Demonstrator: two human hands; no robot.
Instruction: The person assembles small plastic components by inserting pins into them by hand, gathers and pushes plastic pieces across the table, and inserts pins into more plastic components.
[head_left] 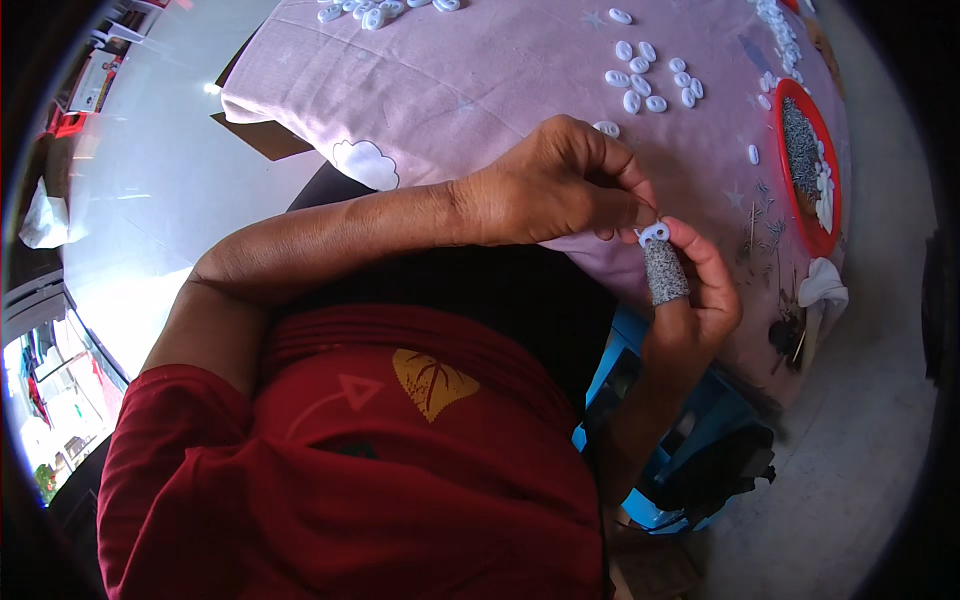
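Note:
A small white plastic piece (655,234) with a dark hole sits between the fingers and thumb of my right hand (708,275), which is closed on it. A grey speckled sleeve (665,272) covers that thumb. My left hand (560,185) comes from the left, its thumb and fingertip pinched together right at the upper edge of the white piece. Whatever lies in that pinch is too small and hidden to make out. Just beyond the left fingers lies a white oval piece (606,129) on the pink cloth (500,70).
Several white oval pieces (639,65) lie farther back on the cloth. At the right edge stands a red basin (829,240) holding small grey parts and white pieces. Thin grey parts (770,235) and a white cloth (823,284) lie near it. Something blue (655,500) stands below my right arm.

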